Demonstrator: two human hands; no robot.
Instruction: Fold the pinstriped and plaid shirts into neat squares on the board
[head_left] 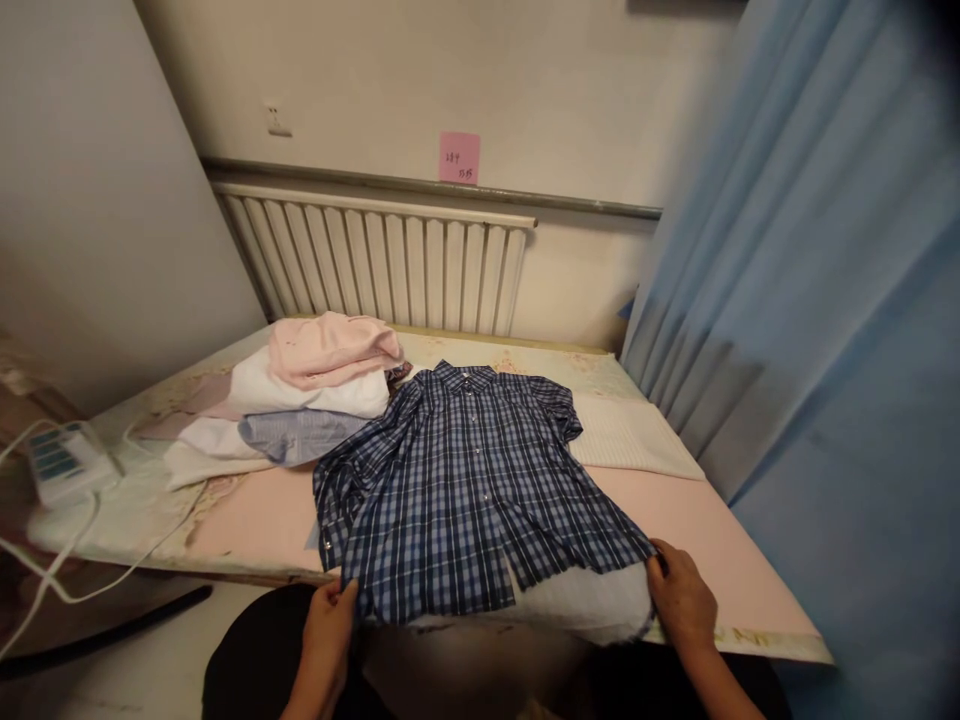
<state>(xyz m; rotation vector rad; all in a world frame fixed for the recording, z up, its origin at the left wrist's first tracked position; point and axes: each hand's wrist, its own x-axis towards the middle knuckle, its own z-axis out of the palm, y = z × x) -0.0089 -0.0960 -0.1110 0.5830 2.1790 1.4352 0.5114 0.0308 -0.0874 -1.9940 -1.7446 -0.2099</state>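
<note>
Pinches one corner of the hem in the left grip [328, 622], thumb against fingers; clamps the opposite corner in the right grip [684, 602]. Holds a blue plaid shirt [465, 480] by both, front up and collar toward the wall, over the middle of the counter [600, 378] to its near edge. Shows pale fabric [585, 600] below the hem; cannot tell whether part of the shirt. Lies partly over a pink mat [720, 545], itself on a floral cover. Touches or nearly touches, at left, a heap of clothes [330, 350], stacked pink over white over light blue; at right, overlaps a cream cloth [634, 440]. Farther left, gives way to a white box [71, 465] and loose white cables [56, 575]. Ends, beyond, at a wall [525, 90] with a ribbed radiator [382, 255], a metal pipe [360, 181], a pink note [459, 158] and a socket [277, 120]. Borders, at right, on a blue curtain [795, 260].
</note>
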